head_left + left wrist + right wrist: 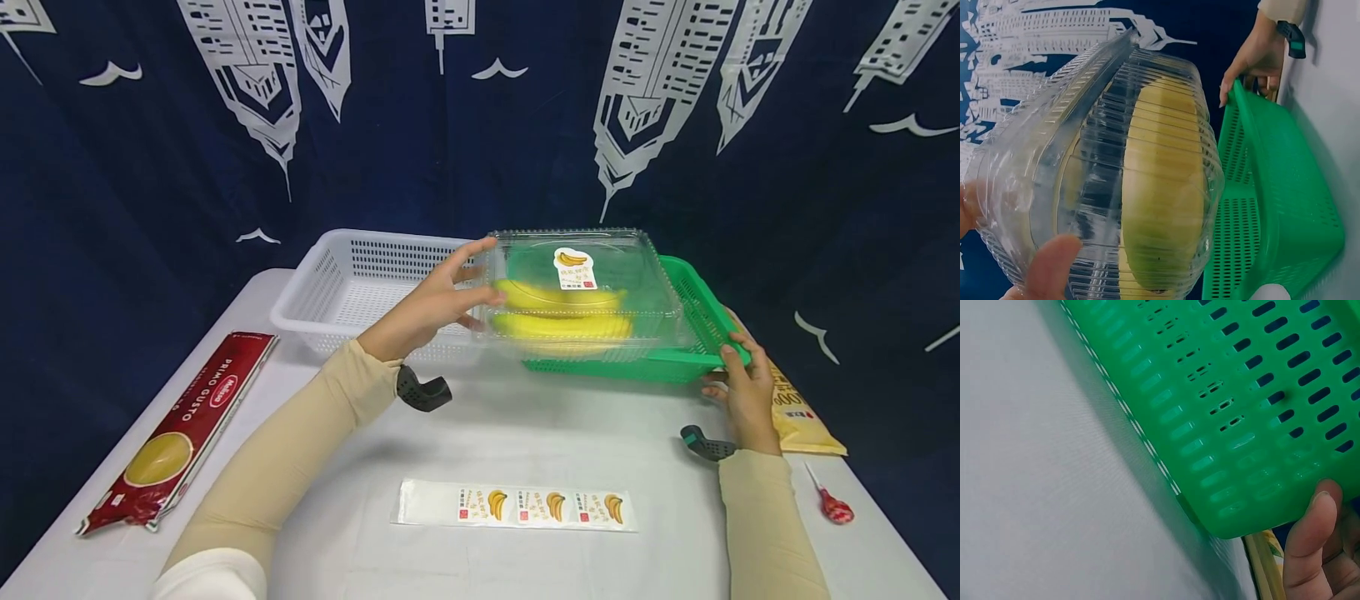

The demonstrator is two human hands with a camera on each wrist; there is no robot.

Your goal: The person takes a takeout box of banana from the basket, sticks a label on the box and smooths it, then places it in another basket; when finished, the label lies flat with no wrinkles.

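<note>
My left hand (431, 304) grips the left end of a clear plastic clamshell box (660, 292), thumb on the near side. Inside lie yellow bananas (562, 325), and a banana sticker (575, 268) is on the lid. In the head view the box hangs over the green basket (697, 308), hiding much of it. The left wrist view shows the bananas (1163, 181) through the ribbed plastic. My right hand (746, 387) pinches the basket's right near corner; its thumb (1316, 534) lies against the rim in the right wrist view.
A white basket (300, 312) stands at back left. A red noodle packet (183, 425) lies along the left table edge. In front lies a strip of banana stickers (517, 505). A yellow bag (806, 417) and a red lollipop (835, 507) are at the right.
</note>
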